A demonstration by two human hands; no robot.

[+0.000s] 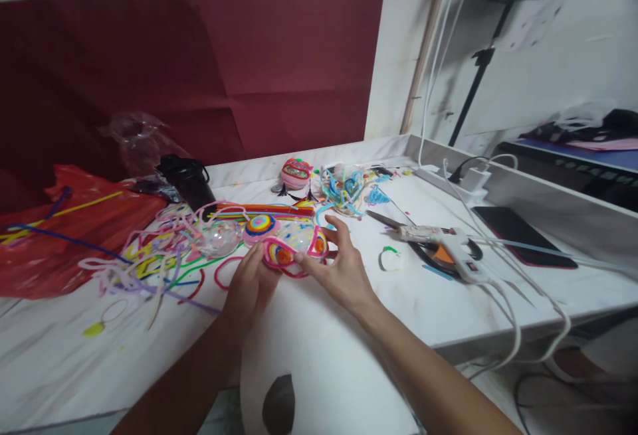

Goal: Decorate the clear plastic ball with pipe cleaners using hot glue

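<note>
Pink-trimmed craft piece [285, 254] held between left grip [244, 283], bunched close, and right grip [345, 267], half-curled.

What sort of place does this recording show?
Probably an indoor craft workspace: bundled pipe cleaners, a hot-glue gun and scissors lie on a marble-patterned table.

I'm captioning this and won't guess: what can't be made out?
Head view:
Colorful craft: far side faces away; left hand and right hand cover parts.
Red plastic: cut off by the left edge.
Lettering at far right: too blurred to read.
</note>
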